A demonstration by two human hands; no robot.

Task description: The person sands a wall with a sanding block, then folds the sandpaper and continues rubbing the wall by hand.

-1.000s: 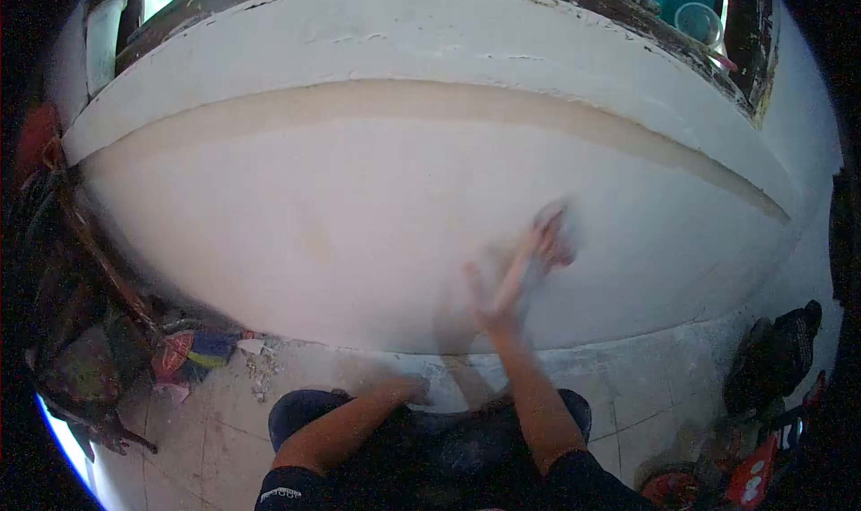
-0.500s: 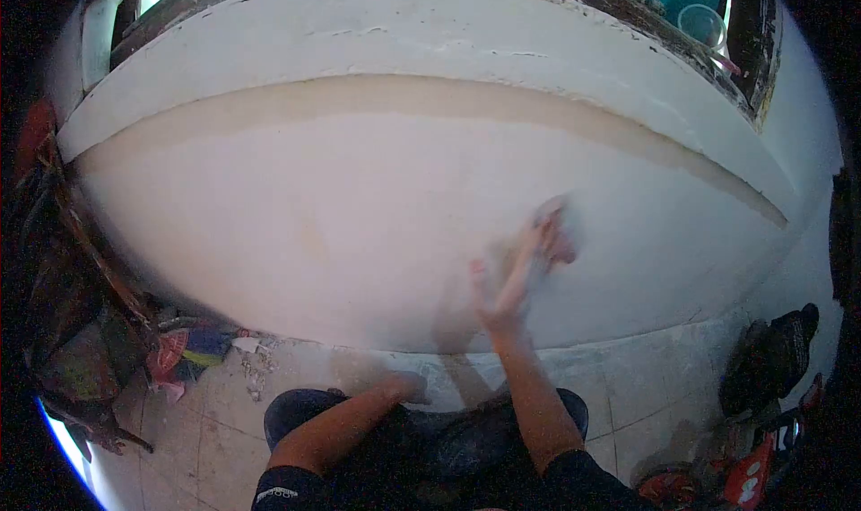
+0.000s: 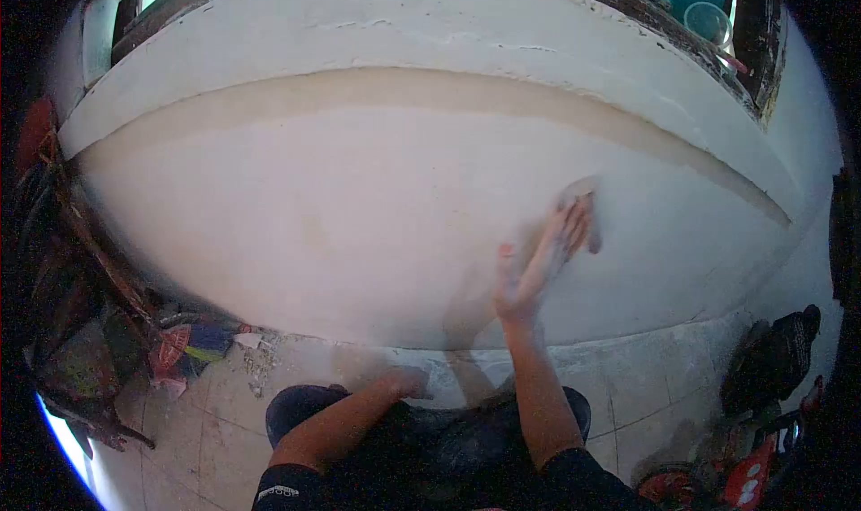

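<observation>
My right hand (image 3: 560,237) is raised against the white wall (image 3: 359,215), right of its middle. Its fingers lie flat and the thumb stands apart. Under the fingers is a thin greyish piece of sandpaper (image 3: 581,187), mostly covered, its edge showing beyond the fingertips. The hand and sheet are slightly blurred. My left hand (image 3: 408,383) rests low at my knees, in front of the foot of the wall; its fingers are dim and hard to make out.
A plastered ledge (image 3: 430,26) juts out above the wall panel. On the sill stands a clear plastic cup (image 3: 708,25). Rags and debris (image 3: 184,349) lie at the lower left. A dark bundle (image 3: 771,358) and red items (image 3: 744,484) are on the tiled floor at right.
My right hand has slid up and to the right along the wall with the sandpaper. My left hand stays at my knees.
</observation>
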